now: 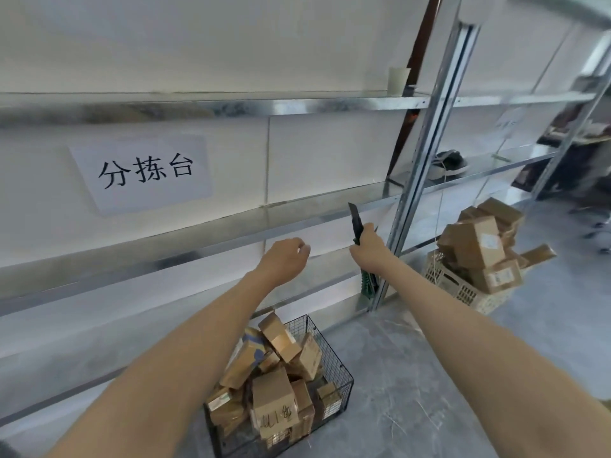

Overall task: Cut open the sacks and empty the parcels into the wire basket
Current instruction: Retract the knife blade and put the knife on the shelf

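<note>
Above the parcel-filled wire basket point(334, 368): right hand point(372, 247) grips an upright knife point(356, 223); left hand point(286, 259) loosely curled, holding nothing.

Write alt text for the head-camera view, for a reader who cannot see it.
A person's right hand grips a black knife, blade up, before metal shelving, while the left hand reaches forward holding nothing. Below, on the floor, a black wire basket is heaped with cardboard parcels; a beige crate of more boxes stands to the right.
</note>
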